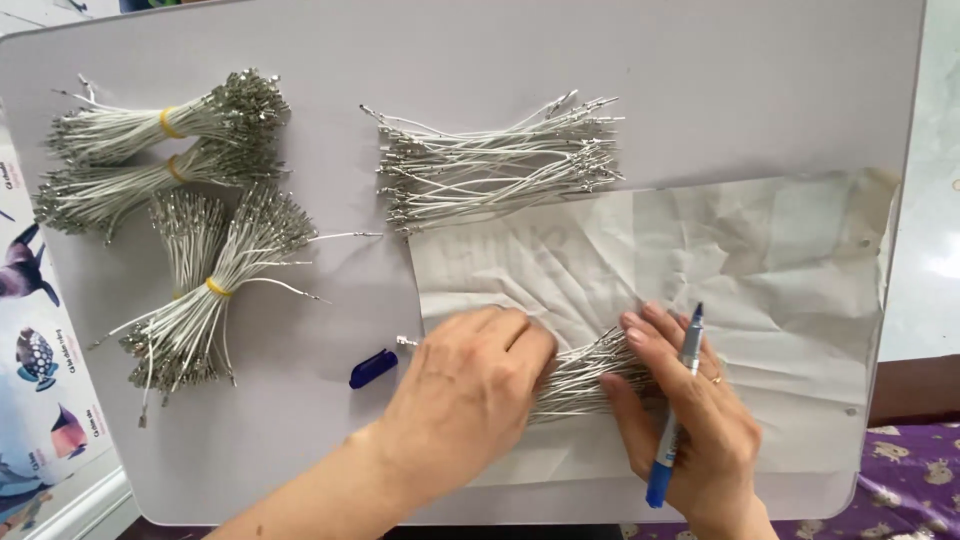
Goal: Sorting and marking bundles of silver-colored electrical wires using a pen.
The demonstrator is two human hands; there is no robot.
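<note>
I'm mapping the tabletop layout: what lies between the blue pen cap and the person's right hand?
In the head view, the left hand and the wires pressed under both hands on crumpled paper.

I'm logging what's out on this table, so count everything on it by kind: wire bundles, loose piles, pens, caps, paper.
Banded wire bundles: 4, first one
Loose wire pile on the bare table: 1
Wire bunch under the left hand and right hand, wires: 1
Blue pen, in the right hand: 1
Blue pen cap: 1
Creased paper sheet: 1
Total: 9
</note>
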